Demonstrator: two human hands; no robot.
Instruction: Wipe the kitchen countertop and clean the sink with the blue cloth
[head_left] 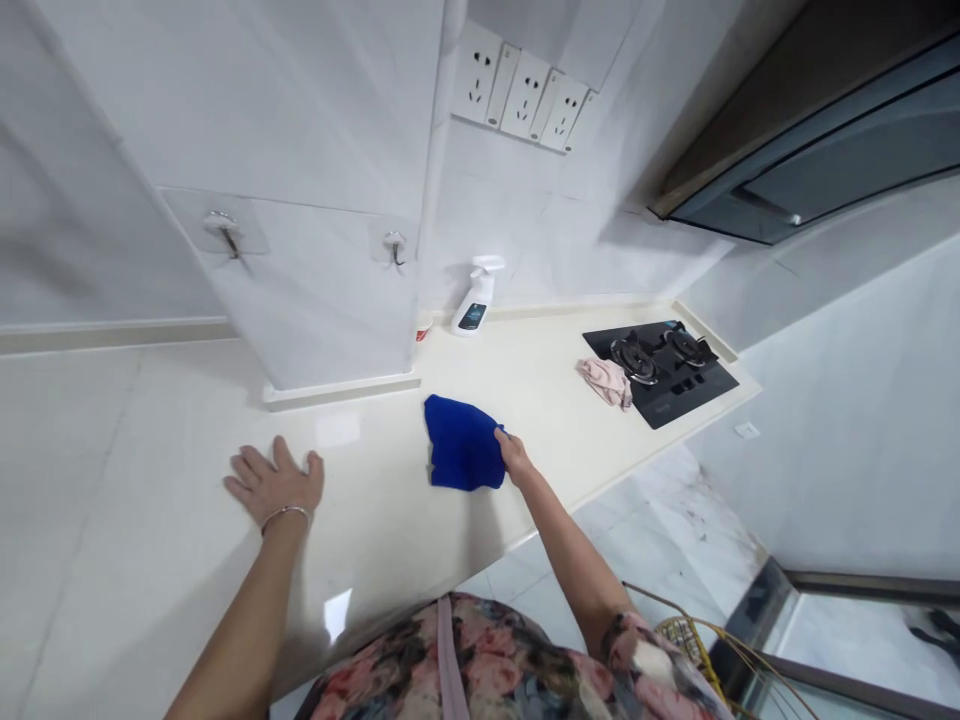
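A blue cloth (459, 443) lies crumpled on the cream countertop (375, 520), near the middle. My right hand (511, 454) grips its right edge with the fingers closed on the fabric. My left hand (274, 483) rests flat on the countertop to the left, fingers spread, holding nothing; a thin bracelet circles that wrist.
A white spray bottle (476, 297) stands against the tiled back wall, a small red-and-white cup (424, 327) beside it. A pink cloth (606, 381) lies next to the black gas hob (661, 366). Wall hooks (223, 231), sockets (519, 93) and a range hood (817, 150) sit above.
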